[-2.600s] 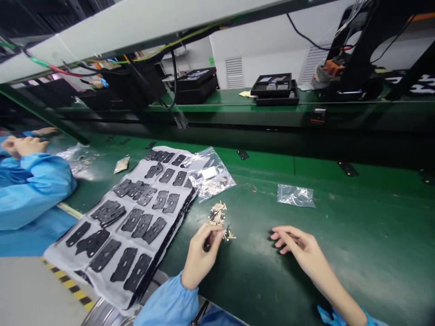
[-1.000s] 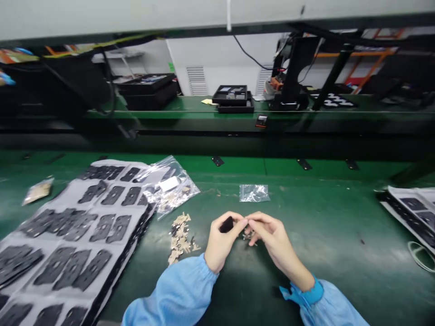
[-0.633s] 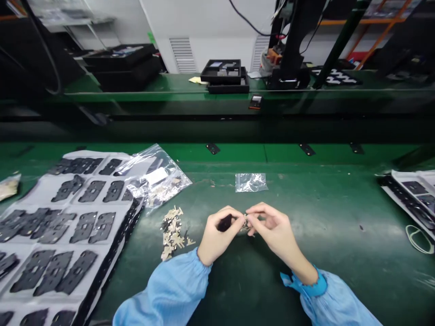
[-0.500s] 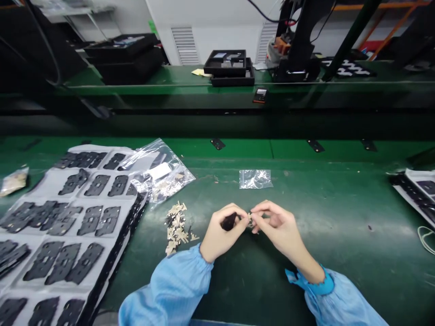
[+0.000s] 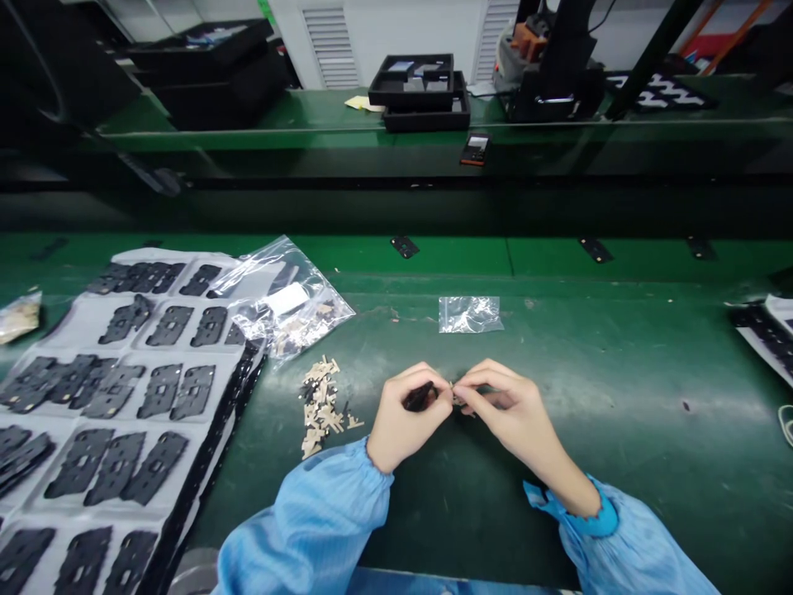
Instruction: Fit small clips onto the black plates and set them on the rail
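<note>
Small parts (image 5: pixel 457 400) between hands (image 5: pixel 517 413), white label (image 5: pixel 287 298) (unreadable)

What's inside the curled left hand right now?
A dark piece shows in the curl of the left hand, between thumb and fingers. They cover part of it, so its full shape can't be seen, nor anything deeper in the palm.
</note>
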Motion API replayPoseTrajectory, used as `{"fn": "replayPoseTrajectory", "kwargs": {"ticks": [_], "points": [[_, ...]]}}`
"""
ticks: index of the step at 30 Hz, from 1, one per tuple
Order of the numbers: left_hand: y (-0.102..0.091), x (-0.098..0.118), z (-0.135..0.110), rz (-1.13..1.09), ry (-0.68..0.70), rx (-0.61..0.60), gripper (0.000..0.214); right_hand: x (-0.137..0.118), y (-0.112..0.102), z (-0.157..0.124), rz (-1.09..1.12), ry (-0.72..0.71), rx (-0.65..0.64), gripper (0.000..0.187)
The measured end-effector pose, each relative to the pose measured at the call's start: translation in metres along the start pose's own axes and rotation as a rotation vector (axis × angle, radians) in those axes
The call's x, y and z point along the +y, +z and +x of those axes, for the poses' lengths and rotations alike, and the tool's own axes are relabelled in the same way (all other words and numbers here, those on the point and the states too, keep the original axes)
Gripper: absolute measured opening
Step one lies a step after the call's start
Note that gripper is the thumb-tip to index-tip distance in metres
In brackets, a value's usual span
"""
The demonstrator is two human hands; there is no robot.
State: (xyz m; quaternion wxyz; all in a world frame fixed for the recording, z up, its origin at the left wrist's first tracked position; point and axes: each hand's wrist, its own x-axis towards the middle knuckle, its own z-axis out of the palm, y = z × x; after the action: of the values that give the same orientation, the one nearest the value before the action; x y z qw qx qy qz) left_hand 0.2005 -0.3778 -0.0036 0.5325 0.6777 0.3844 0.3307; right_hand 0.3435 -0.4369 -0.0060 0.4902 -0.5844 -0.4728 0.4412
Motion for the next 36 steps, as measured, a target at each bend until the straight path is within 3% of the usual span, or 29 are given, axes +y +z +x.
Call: {"fn": "replayPoseTrajectory", "kwargs": {"ticks": [10,20,27,32,36], "points": [[0.0,-0.007,-0.003,0.043,0.013,-0.063,0.013,0.004,-0.005,-0.002,-0.31,-0.292,-0.118,0.014],[0.0,-0.008,-0.003,0.052,0.013,-0.079,0.013,0.001,-0.005,0.0,-0.185,-0.151,-0.126,0.013],[-0.002,-0.012,0.002,0.035,-0.053,-0.003,0.011,0.011,-0.011,0.005,-0.21,-0.075,0.103,0.009],[-0.002,-0.015,0.003,-0.056,-0.194,-0.034,0.005,0.014,-0.021,0.007,-0.495,-0.194,-0.152,0.028],[-0.001,-0.013,0.002,-0.116,-0.224,-0.047,0.004,0.011,-0.023,0.008,-0.613,-0.209,-0.084,0.026]]}}
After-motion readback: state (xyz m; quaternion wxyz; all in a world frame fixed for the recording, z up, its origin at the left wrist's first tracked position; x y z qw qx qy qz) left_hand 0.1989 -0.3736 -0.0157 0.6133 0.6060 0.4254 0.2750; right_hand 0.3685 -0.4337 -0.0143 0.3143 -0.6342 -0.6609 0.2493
